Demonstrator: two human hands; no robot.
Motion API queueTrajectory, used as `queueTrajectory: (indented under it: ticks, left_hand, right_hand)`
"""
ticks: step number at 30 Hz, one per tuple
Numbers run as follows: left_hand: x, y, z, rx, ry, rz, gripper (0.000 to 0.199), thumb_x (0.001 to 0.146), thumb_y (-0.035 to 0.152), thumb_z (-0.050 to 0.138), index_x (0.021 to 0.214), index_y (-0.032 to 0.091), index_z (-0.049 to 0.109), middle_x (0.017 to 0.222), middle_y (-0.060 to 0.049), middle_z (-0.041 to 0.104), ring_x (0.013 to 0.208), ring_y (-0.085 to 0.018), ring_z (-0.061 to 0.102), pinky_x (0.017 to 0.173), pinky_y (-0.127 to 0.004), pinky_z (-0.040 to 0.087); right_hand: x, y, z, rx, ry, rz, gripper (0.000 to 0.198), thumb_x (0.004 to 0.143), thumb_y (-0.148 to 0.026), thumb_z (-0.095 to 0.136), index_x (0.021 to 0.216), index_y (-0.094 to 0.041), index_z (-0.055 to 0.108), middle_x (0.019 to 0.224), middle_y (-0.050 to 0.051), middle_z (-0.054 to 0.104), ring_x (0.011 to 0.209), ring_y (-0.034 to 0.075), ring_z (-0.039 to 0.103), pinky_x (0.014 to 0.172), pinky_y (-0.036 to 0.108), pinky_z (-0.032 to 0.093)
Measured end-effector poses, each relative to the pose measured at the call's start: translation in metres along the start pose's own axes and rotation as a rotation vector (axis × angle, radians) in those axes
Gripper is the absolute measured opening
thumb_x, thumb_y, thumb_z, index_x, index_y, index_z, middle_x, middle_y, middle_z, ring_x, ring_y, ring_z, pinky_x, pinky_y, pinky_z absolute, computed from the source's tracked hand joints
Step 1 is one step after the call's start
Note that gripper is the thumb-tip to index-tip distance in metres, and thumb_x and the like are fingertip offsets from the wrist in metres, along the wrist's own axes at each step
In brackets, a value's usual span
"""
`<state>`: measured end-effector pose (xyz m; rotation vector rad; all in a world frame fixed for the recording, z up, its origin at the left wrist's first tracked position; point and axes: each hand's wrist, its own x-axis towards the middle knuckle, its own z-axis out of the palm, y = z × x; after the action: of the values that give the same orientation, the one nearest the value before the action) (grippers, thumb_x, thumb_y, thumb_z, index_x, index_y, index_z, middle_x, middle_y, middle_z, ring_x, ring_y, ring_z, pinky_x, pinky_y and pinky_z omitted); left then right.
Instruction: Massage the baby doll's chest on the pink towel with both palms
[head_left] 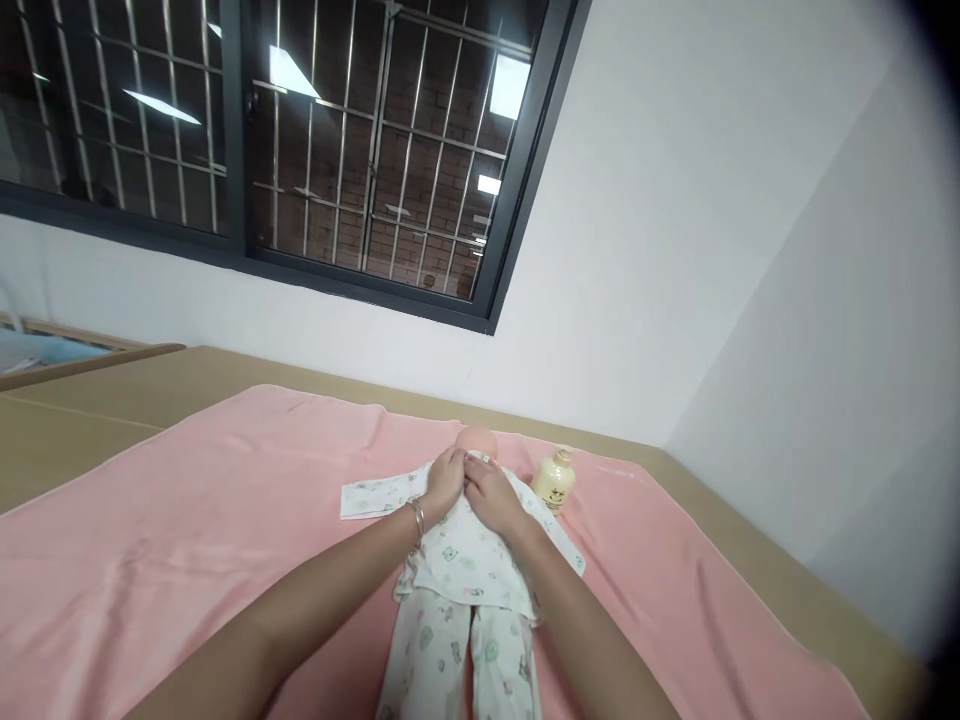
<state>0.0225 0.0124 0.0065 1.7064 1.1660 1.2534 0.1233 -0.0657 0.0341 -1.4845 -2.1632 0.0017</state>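
A doll lies on its back on a pink blanket [187, 500], its bare round head [477, 441] toward the wall. It wears a white long-sleeved pajama top [465, 565] with a small green and grey print, and matching pajama pants [427, 650]. At the collar, my left hand [448, 478] pinches the top's fabric; a bracelet [416, 515] circles that wrist. My right hand [491, 495] meets it there, fingers closed on the neckline from the other side. My fingertips nearly touch, and they hide part of the collar. One sleeve [379, 495] stretches out to the left.
A pale yellow bottle [553, 482] with a face printed on it stands right of the doll's head. Beneath the blanket is a tan tabletop [97, 405], bordered by white walls [645, 240]. A dark-framed barred window [375, 150] is above; a blue-lined wooden-edged item [52, 350] sits far left.
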Motion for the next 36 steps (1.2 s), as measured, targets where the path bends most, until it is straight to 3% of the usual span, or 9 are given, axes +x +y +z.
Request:
queueTrajectory:
  ticks: [4,7,9,12,18,26,36]
  left_hand:
    - [-0.008,-0.001,-0.005,0.030,-0.059,0.096,0.031,0.091,0.029,0.037,0.096,0.019,0.065,0.107,-0.009,0.070,0.103,-0.021,0.063,0.096,-0.033,0.045]
    - [-0.011,-0.004,-0.006,0.061,-0.092,0.134,0.027,0.086,0.024,0.046,0.105,0.018,0.064,0.116,-0.009,0.067,0.112,-0.023,0.059,0.102,-0.035,0.040]
    - [-0.011,-0.005,-0.007,0.105,-0.111,0.164,0.028,0.083,0.020,0.047,0.105,0.019,0.065,0.115,-0.009,0.067,0.112,-0.024,0.058,0.103,-0.036,0.040]
    - [-0.011,-0.005,-0.006,0.191,-0.131,0.226,0.028,0.083,0.019,0.045,0.103,0.018,0.065,0.112,-0.010,0.067,0.109,-0.024,0.058,0.101,-0.038,0.041]
    - [-0.013,-0.006,-0.006,0.251,-0.141,0.268,0.029,0.083,0.019,0.046,0.107,0.019,0.062,0.115,-0.009,0.062,0.112,-0.025,0.054,0.101,-0.041,0.041]
    - [-0.018,-0.007,-0.013,0.343,-0.148,0.309,0.028,0.085,0.024,0.050,0.111,0.019,0.058,0.113,-0.009,0.059,0.110,-0.025,0.051,0.099,-0.044,0.043]
    - [-0.019,-0.010,-0.016,0.352,-0.178,0.433,0.031,0.086,0.021,0.051,0.116,0.019,0.056,0.117,-0.007,0.063,0.110,-0.023,0.054,0.099,-0.042,0.043]
  right_hand:
    - [0.006,0.024,0.000,0.100,0.056,0.028,0.042,0.091,-0.021,0.039,0.129,-0.020,0.058,0.137,0.005,0.055,0.134,0.018,0.042,0.112,0.035,0.029]
    - [-0.005,0.028,0.005,-0.009,0.155,0.187,0.039,0.094,-0.028,0.038,0.125,-0.017,0.060,0.134,0.010,0.058,0.127,0.021,0.049,0.104,0.032,0.036]
    - [-0.013,0.027,0.006,-0.116,0.173,0.286,0.036,0.096,-0.031,0.036,0.116,-0.017,0.063,0.119,0.010,0.066,0.111,0.022,0.059,0.091,0.030,0.042]
    - [-0.018,0.028,0.000,-0.245,0.135,0.318,0.033,0.095,-0.039,0.038,0.097,-0.020,0.065,0.094,0.007,0.070,0.089,0.022,0.063,0.075,0.029,0.040]
    - [-0.010,0.033,-0.010,-0.279,0.067,0.310,0.032,0.092,-0.044,0.044,0.089,-0.019,0.064,0.086,0.007,0.068,0.084,0.023,0.060,0.067,0.029,0.036]
    - [-0.011,0.036,-0.004,-0.171,0.071,0.361,0.038,0.092,-0.042,0.045,0.116,-0.016,0.057,0.107,0.012,0.062,0.098,0.025,0.057,0.077,0.032,0.041]
    - [-0.016,0.042,-0.009,-0.070,0.001,0.268,0.047,0.094,-0.047,0.043,0.132,-0.019,0.048,0.123,0.010,0.060,0.112,0.026,0.055,0.092,0.039,0.043]
